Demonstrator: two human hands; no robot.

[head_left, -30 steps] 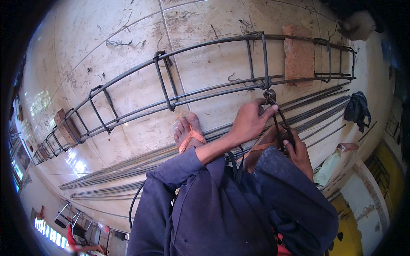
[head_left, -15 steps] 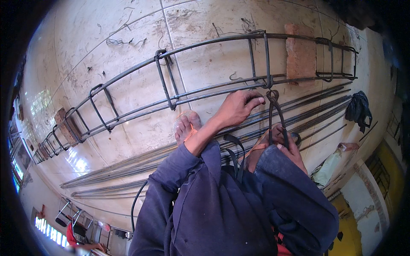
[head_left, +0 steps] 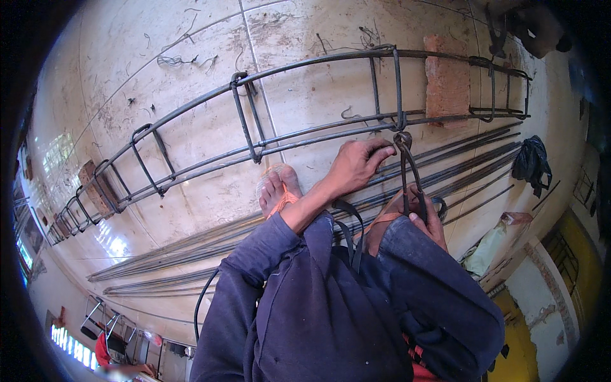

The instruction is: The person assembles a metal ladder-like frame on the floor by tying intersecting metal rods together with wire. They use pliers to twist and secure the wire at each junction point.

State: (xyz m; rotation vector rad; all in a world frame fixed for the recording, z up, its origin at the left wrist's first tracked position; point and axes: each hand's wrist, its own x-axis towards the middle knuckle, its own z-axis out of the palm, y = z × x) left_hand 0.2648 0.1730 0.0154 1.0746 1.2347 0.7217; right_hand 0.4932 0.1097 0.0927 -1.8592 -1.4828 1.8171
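My right hand (head_left: 429,226) is closed around the handles of dark metal pincers (head_left: 402,138). Their jaws are at the lower bar of a long steel rebar cage (head_left: 318,139), beside the corner of a rectangular stirrup (head_left: 399,89). My left hand (head_left: 359,167) is just left of the jaws, thumb and fingertips pinched together. Whatever is between those fingertips is too small to make out. The cage rests on a reddish brick (head_left: 447,86) to the right and another brick (head_left: 98,188) to the left.
Loose steel rods (head_left: 248,228) lie in a bundle under my hands and beside my feet. Wire scraps (head_left: 175,60) litter the tiled floor beyond the cage. A black plastic bag (head_left: 533,164) lies at right. At the far right, another person's hand (head_left: 541,30) is near a dark tool (head_left: 498,39).
My right hand has shifted slightly left, and the pincer handles are closer together. My left hand has barely moved. Another person's hand and a tool have come into view at the upper right.
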